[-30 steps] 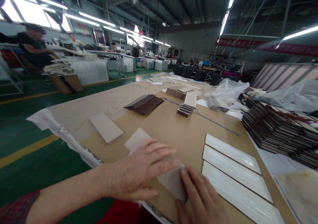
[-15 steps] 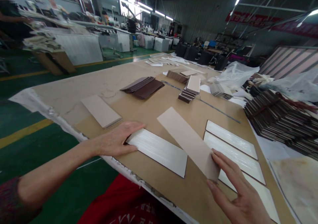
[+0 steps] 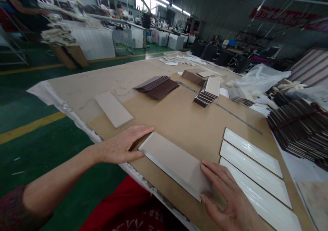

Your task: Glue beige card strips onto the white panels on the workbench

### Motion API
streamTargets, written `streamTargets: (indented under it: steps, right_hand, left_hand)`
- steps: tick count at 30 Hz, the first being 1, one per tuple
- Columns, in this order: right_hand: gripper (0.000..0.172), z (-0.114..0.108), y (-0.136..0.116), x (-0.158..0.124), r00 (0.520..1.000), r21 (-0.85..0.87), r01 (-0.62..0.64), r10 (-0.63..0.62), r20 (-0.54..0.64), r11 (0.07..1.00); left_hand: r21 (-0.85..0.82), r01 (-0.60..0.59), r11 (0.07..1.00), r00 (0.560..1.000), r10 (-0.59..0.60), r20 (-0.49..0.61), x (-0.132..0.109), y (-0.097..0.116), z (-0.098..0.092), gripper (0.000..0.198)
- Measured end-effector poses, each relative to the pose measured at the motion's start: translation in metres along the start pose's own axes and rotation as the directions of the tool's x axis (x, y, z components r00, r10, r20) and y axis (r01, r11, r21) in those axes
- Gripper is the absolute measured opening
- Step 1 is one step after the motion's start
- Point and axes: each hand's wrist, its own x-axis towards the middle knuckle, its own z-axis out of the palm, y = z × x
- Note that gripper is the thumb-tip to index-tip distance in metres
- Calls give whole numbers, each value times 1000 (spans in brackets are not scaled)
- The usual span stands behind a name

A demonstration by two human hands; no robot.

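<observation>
In front of me a beige rectangular board (image 3: 176, 159) lies over a white-faced panel (image 3: 146, 143), whose left end and near edge show as a pale strip. My left hand (image 3: 125, 144) spans the panel's left end, thumb at the near corner and fingers at the far one. At the other end, my right hand (image 3: 228, 193) grips the beige board between thumb and fingers. To the right, three white-faced panels (image 3: 256, 173) with shiny, wet-looking faces lie side by side. A small stack of beige boards (image 3: 114, 110) rests beyond my left hand.
Dark brown pieces (image 3: 157, 87) lie fanned out farther back, beside a stack of brown-and-beige pieces (image 3: 208, 91). A metal ruler-like strip (image 3: 239, 116) crosses the tabletop. Tall piles of dark panels (image 3: 299, 128) and plastic sheeting (image 3: 263, 77) stand on the right. Other people sit at far benches.
My right hand has brought the beige board left and down, from a slanted position beside the white-faced panel to lying over it. My left hand stays at the panel's end. The view has shifted slightly.
</observation>
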Motion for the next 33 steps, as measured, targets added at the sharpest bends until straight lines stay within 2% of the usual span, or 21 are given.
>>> streamTargets:
  steps: [10, 19, 28, 33]
  right_hand:
    - [53, 11, 2, 2, 999, -11, 44, -44, 9, 999]
    - [57, 28, 13, -7, 1000, 46, 23, -23, -1, 999]
    - [57, 33, 10, -9, 1000, 57, 18, -18, -7, 998]
    - [56, 35, 8, -10, 999, 59, -31, 31, 10, 998]
  left_hand:
    - [-2, -92, 996, 994, 92, -53, 0, -6, 0, 74]
    - [-1, -71, 997, 997, 71, -30, 3, -5, 2, 72]
    - [-2, -87, 996, 996, 87, -34, 0, -5, 2, 70]
    - [-1, -105, 995, 994, 104, -45, 4, -4, 1, 62]
